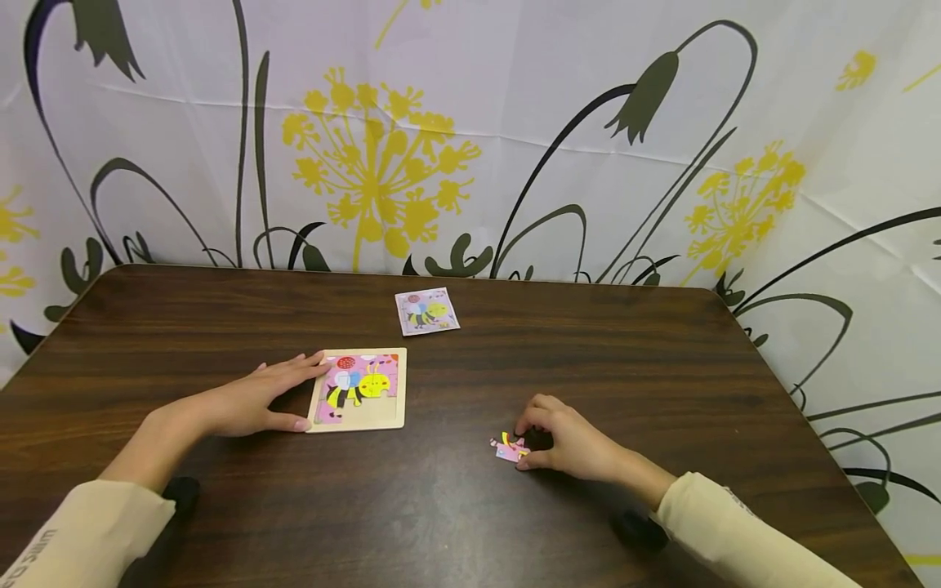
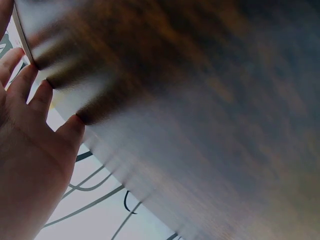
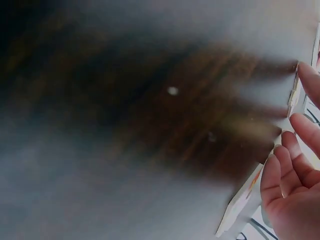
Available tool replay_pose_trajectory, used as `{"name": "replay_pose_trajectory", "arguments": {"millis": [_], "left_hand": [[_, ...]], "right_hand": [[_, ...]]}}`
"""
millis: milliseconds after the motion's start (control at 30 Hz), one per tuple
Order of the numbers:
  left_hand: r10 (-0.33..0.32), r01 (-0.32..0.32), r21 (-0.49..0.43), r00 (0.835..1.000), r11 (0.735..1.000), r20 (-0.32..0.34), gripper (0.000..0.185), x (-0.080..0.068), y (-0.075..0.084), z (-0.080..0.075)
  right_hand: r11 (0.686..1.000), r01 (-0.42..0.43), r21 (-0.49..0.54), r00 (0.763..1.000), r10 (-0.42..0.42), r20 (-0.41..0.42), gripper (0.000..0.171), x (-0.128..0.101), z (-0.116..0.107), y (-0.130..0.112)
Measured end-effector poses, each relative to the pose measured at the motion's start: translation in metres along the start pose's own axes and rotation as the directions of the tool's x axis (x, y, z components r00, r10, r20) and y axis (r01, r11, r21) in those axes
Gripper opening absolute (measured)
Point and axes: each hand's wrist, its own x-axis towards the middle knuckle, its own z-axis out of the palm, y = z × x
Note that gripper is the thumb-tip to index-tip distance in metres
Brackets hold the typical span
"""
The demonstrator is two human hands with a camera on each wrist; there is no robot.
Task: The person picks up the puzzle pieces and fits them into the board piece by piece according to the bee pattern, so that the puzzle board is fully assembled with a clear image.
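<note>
A wooden puzzle board [image 1: 358, 390] with a partly filled bee picture lies left of the table's centre. My left hand [image 1: 307, 392] rests flat at its left edge, straight fingers at the top corner and thumb at the bottom corner. In the left wrist view the left hand [image 2: 30, 150] lies with straight fingers on the table, the board's edge [image 2: 22, 42] just beyond them. My right hand [image 1: 524, 447] is curled over small pink and yellow puzzle pieces [image 1: 509, 447] on the table, pinching one between thumb and fingers. The right wrist view is blurred; it shows the fingers [image 3: 292, 175] beside a pale piece [image 3: 243, 202].
A small picture card [image 1: 427, 311] showing the finished bee lies beyond the board, near the far edge. The dark wooden table [image 1: 662, 367] has rounded far corners and stands against a flowered curtain [image 1: 470, 139]. Both sleeves [image 1: 735, 531] lie at the near edge.
</note>
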Motion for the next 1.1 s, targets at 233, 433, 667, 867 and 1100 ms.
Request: {"name": "replay_pose_trajectory", "arguments": {"millis": [233,433,667,867,1100], "left_hand": [[0.005,-0.005,-0.003,1.0,1.0,-0.004,0.087,0.0001,0.0001,0.0023],[-0.007,0.007,-0.001,1.0,1.0,0.001,0.088,0.0005,0.0002,0.002],[-0.01,0.01,0.008,1.0,1.0,0.005,0.088,0.0002,0.0002,0.0009],[-0.008,0.008,0.006,1.0,1.0,0.005,0.088,-0.0005,0.001,-0.0001],[-0.004,0.004,0.001,1.0,1.0,0.0,0.087,-0.0007,0.0004,0.0002]], "right_hand": [[1.0,-0.002,-0.022,1.0,0.002,-0.003,0.023,-0.0017,0.002,0.0015],[0.999,0.031,-0.043,1.0,-0.031,0.0,0.021,-0.0024,0.0018,0.0015],[0.995,0.08,-0.066,0.997,-0.079,0.01,0.018,-0.0026,0.0011,0.0006],[0.991,0.113,-0.069,0.994,-0.113,0.016,0.018,-0.0023,0.0011,0.0022],[0.987,0.152,-0.045,0.988,-0.151,0.017,0.017,-0.0025,-0.0002,0.0033]]}}
